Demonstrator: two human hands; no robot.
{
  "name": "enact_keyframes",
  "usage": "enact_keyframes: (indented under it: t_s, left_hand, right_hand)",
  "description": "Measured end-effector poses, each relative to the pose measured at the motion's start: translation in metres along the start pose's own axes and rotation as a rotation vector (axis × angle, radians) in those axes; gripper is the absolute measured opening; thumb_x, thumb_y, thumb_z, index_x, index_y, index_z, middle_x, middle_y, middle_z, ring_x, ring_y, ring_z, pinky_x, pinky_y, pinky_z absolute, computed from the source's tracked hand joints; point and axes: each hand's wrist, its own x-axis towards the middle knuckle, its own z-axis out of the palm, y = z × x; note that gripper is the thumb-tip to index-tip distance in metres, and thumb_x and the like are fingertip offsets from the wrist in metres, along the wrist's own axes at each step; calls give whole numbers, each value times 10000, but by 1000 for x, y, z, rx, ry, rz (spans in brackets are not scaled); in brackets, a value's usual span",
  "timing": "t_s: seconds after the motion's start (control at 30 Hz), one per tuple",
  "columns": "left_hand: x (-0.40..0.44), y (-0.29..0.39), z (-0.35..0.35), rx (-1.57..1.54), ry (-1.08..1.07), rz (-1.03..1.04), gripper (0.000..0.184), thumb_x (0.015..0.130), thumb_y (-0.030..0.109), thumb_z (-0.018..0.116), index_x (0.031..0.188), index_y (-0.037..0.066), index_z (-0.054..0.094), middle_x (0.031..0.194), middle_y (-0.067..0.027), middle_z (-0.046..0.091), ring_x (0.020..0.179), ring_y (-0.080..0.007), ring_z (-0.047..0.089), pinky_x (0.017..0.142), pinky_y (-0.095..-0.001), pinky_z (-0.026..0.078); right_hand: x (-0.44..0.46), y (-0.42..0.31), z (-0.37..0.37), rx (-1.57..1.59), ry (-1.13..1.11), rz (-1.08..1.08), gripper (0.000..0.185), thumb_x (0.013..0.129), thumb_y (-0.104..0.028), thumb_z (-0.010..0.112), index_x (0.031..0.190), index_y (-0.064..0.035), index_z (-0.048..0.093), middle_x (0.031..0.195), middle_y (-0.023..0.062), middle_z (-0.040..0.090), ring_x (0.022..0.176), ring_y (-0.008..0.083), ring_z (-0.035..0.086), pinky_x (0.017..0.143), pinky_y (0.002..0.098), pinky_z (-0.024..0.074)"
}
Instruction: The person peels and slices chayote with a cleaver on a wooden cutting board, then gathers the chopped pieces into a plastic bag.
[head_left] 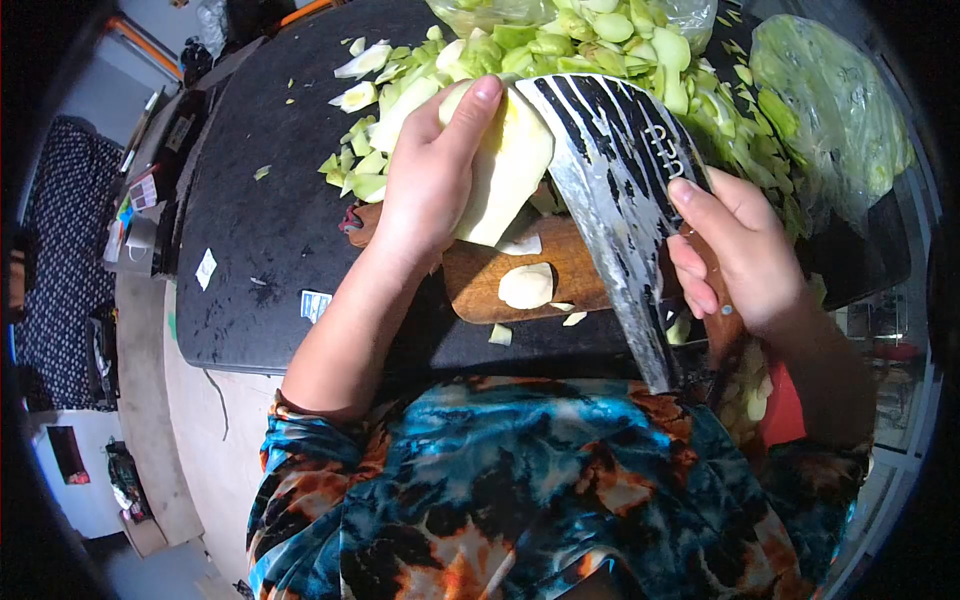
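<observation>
My left hand (435, 170) is closed round a large pale green peeled vegetable (507, 165), its thumb lying along the top. In my right hand (735, 240) is the wooden handle of a broad cleaver (610, 170), whose dark, streaked blade is wet-looking. The blade's upper end is beside the vegetable; whether they touch I cannot tell. Beneath both hands lies a wooden cutting board (580, 260), partly hidden by the blade. A pale cut slice (526, 286) rests on the board, with smaller scraps around it.
Green peelings and cut pieces (600, 45) are heaped at the back of the black table (250, 200). A clear plastic bag with green contents (835, 110) stands at the back right. A small blue-and-white packet (315, 305) lies near the table's front left edge.
</observation>
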Motion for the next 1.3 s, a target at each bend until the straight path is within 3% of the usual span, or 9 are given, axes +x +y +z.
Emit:
enact_keyframes:
  t_s: [0.27,0.37,0.6,0.7,0.93,1.07,1.3]
  left_hand:
    - [2,-8,6,-144,161,124,387,943,331,470,1033,-34,561,862,-62,614,742,-81,560,686,-213,445]
    - [3,-10,5,-151,167,160,382,942,332,470,1014,-31,564,855,-55,609,742,-78,550,686,-213,439]
    - [-2,-6,9,-149,157,227,378,946,344,463,979,-18,567,838,-38,599,738,-70,530,682,-211,429]
    - [-4,-3,4,-96,117,251,364,963,321,418,1025,-14,546,930,-73,606,803,-112,567,738,-243,443]
    - [-4,-5,6,-70,139,286,362,956,329,437,1003,-11,549,870,-47,596,762,-85,541,701,-223,431]
    - [-5,2,3,-29,100,231,369,946,331,474,984,-23,571,803,-27,597,717,-60,518,651,-198,419]
    - [-7,-2,11,-50,144,222,384,943,340,478,1006,-27,573,822,-35,608,726,-65,528,664,-200,424]
  right_hand:
    - [13,20,22,145,35,-99,213,969,-230,408,885,-55,494,578,1,440,389,76,393,369,209,337]
    - [17,29,27,128,47,-156,229,975,-278,383,1010,-73,480,573,9,420,371,95,394,363,221,361]
    - [17,30,34,120,87,-228,206,976,-272,383,989,-79,455,572,14,416,378,95,399,374,229,373]
    - [14,23,34,140,94,-222,210,967,-241,426,898,-55,495,610,9,466,416,63,402,386,201,327]
    - [15,22,35,145,136,-219,206,965,-243,423,904,-60,495,576,-8,434,408,62,393,388,197,329]
    - [15,1,14,-28,40,-167,205,958,-252,428,900,-67,493,577,-11,438,398,72,392,377,204,340]
    - [16,16,26,96,71,-181,207,960,-241,437,867,-66,494,571,-8,442,387,71,392,372,205,324]
